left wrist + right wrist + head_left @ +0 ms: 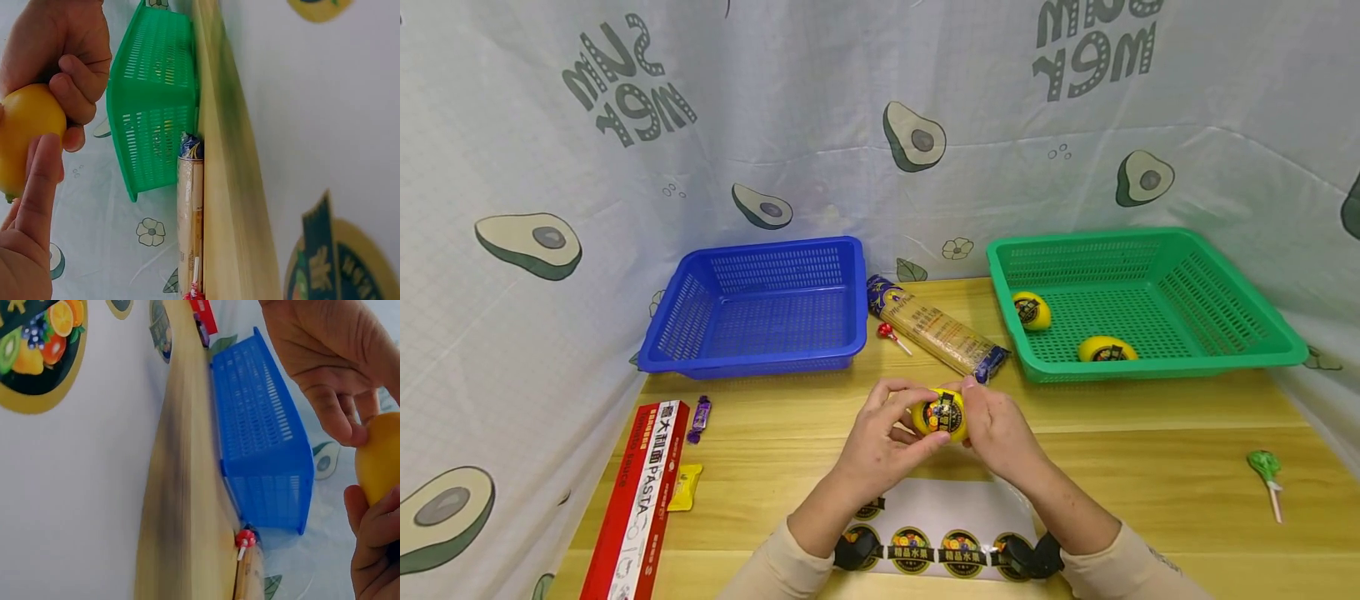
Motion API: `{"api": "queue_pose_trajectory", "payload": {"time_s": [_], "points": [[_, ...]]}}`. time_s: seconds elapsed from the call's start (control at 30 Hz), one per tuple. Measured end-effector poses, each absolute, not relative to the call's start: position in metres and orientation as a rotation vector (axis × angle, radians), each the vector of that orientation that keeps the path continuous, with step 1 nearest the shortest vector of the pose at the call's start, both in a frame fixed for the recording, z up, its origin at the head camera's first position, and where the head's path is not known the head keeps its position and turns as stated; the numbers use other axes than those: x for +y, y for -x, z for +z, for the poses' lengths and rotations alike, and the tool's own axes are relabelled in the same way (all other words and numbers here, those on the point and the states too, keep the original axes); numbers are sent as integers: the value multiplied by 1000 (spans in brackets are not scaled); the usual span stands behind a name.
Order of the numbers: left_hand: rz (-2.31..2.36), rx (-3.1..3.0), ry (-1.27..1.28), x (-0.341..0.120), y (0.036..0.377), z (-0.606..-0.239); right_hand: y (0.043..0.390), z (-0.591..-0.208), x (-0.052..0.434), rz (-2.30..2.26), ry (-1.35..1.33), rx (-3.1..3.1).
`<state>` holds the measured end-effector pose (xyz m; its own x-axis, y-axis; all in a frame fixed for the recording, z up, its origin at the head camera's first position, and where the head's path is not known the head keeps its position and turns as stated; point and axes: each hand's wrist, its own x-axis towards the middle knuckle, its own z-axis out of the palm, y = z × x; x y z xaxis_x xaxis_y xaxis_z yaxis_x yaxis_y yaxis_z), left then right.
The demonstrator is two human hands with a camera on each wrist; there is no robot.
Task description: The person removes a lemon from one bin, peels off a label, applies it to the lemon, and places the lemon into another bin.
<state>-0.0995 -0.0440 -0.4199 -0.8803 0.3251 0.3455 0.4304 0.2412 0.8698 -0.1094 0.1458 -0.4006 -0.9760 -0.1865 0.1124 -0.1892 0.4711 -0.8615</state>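
A yellow lemon [937,415] bearing a round black-and-gold fruit sticker [943,417] is held between both hands above the table. My left hand [883,442] pinches it from the left, thumb and fingers at the sticker's edge. From the right, my right hand [1000,429] grips the lemon's other side. In the left wrist view the lemon [31,134] shows a greenish stem tip at its lower end. Below the hands lies a white sticker sheet [940,506] with several round labels, partly covered by the forearms and wrist cameras.
A green basket [1157,367] at back right holds two stickered lemons [1032,311]. The blue basket [752,367] stands back left. Between them lie a spaghetti pack [936,327] and red lollipop [887,332]. Left are a pasta box [638,500] and two wrapped candies [685,487]; right, a green lollipop [1265,467].
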Motion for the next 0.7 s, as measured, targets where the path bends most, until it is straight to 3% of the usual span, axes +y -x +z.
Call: {"api": "queue_pose_trajectory", "payload": {"time_s": [0.13,0.4,0.7], "points": [[-1724,-2452,752,-45,99,-418,109,-397,147,1626,-279,-2697],[-1689,-2507,753,-49,102,-418,108,-400,145,1373,-483,-2771],[-1543,-2593,820,-52,105,-420,106,-405,145,1475,-497,-2744]]}}
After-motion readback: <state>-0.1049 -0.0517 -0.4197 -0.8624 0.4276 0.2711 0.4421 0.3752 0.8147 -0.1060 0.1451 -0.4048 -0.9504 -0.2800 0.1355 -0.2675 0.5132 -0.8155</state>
